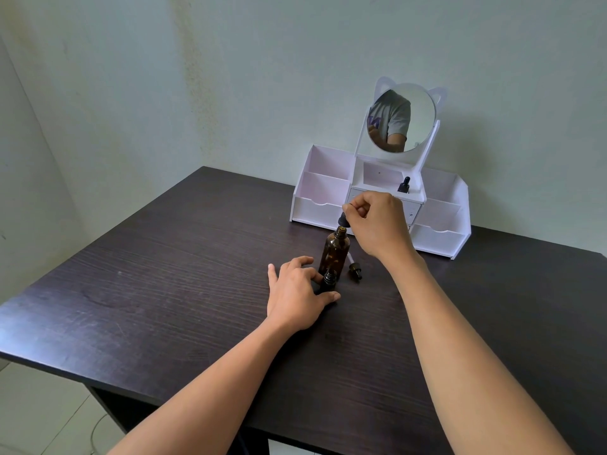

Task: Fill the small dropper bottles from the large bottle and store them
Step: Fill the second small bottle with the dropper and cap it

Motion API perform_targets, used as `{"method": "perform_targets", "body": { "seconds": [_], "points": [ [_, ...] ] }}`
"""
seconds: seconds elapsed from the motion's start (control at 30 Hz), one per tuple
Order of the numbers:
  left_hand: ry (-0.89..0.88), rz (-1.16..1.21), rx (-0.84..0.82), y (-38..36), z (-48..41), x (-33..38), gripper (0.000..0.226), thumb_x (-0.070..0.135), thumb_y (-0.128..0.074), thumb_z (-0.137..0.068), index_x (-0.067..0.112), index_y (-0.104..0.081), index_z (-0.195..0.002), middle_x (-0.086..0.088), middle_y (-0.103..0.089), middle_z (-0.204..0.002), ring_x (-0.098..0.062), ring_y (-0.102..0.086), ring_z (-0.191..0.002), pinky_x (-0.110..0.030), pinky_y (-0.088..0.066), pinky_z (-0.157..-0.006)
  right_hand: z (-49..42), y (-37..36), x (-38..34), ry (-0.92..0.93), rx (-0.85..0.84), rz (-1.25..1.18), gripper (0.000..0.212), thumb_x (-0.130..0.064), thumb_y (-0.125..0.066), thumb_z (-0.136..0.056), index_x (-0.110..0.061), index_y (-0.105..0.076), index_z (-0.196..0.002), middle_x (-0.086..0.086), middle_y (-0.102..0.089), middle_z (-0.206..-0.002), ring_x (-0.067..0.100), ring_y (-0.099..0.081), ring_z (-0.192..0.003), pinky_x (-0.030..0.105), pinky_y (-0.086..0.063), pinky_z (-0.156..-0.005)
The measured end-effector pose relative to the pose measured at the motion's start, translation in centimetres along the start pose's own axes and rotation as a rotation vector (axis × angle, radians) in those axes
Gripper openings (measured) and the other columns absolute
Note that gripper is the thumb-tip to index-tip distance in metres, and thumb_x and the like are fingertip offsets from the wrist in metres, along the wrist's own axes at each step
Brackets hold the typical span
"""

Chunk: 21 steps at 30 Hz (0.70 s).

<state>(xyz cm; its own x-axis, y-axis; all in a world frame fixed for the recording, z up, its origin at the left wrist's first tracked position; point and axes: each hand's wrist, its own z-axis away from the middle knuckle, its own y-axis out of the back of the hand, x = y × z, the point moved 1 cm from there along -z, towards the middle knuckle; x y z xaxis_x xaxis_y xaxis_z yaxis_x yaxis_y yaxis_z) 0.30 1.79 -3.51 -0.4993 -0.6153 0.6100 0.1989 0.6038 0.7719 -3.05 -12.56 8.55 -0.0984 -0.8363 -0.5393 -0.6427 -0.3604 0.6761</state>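
The large amber bottle (pixel 335 251) stands uncapped on the dark table (pixel 170 290). My right hand (pixel 377 221) pinches a black dropper cap (pixel 343 220) just above its mouth. My left hand (pixel 297 292) holds a small dark dropper bottle (pixel 329 280), open at the top, on the table in front of the large bottle. Another dropper cap with its glass pipette (pixel 354 267) lies on the table to the right of the large bottle. One small capped dropper bottle (pixel 404 185) stands in the middle compartment of the white organizer (pixel 315 205).
The white organizer with several compartments and a small drawer sits at the back of the table against the wall. A round cat-ear mirror (pixel 405 119) stands on top of it. The table's near edge runs along the lower left.
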Motion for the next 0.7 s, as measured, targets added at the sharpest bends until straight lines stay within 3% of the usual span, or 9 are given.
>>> {"method": "perform_targets", "body": {
  "seconds": [0.3, 0.43, 0.57, 0.7],
  "points": [
    [0.003, -0.002, 0.009, 0.00, 0.01, 0.01, 0.042, 0.060, -0.072, -0.079, 0.031, -0.070, -0.109, 0.009, -0.040, -0.152, -0.013, -0.030, -0.143, -0.054, 0.001, -0.123, -0.04, -0.36, 0.14, -0.009, -0.011, -0.004, 0.015, -0.017, -0.066, -0.090, -0.010, -0.069, -0.077, -0.004, -0.060, -0.064, 0.004, -0.052, -0.059, 0.021, -0.040, -0.060],
    [0.002, -0.002, 0.003, 0.07, 0.03, 0.03, 0.042, 0.060, -0.072, -0.080, 0.030, -0.070, -0.110, 0.009, -0.040, -0.152, -0.014, -0.030, -0.144, -0.055, 0.000, -0.123, 0.06, -0.35, 0.01, -0.027, -0.017, -0.039, 0.011, -0.018, -0.069, -0.089, -0.013, -0.068, -0.079, -0.008, -0.057, -0.061, 0.001, -0.052, -0.057, 0.013, -0.038, -0.057],
    [0.000, 0.006, 0.005, 0.07, 0.01, 0.01, 0.042, 0.060, -0.072, -0.079, 0.031, -0.070, -0.109, 0.009, -0.040, -0.152, -0.013, -0.030, -0.143, -0.055, 0.000, -0.123, 0.02, -0.51, 0.23, -0.026, -0.020, -0.014, 0.016, -0.018, -0.066, -0.090, -0.010, -0.069, -0.076, -0.003, -0.060, -0.061, 0.004, -0.052, -0.059, 0.022, -0.044, -0.062],
    [0.000, 0.004, 0.005, 0.08, 0.01, -0.04, 0.042, 0.060, -0.072, -0.080, 0.031, -0.070, -0.110, 0.009, -0.040, -0.152, -0.013, -0.030, -0.144, -0.055, 0.000, -0.123, 0.13, -0.63, 0.19, -0.042, -0.028, -0.047, 0.010, -0.018, -0.069, -0.087, -0.014, -0.069, -0.078, -0.007, -0.059, -0.061, 0.002, -0.053, -0.058, 0.014, -0.040, -0.059]
  ]
}}
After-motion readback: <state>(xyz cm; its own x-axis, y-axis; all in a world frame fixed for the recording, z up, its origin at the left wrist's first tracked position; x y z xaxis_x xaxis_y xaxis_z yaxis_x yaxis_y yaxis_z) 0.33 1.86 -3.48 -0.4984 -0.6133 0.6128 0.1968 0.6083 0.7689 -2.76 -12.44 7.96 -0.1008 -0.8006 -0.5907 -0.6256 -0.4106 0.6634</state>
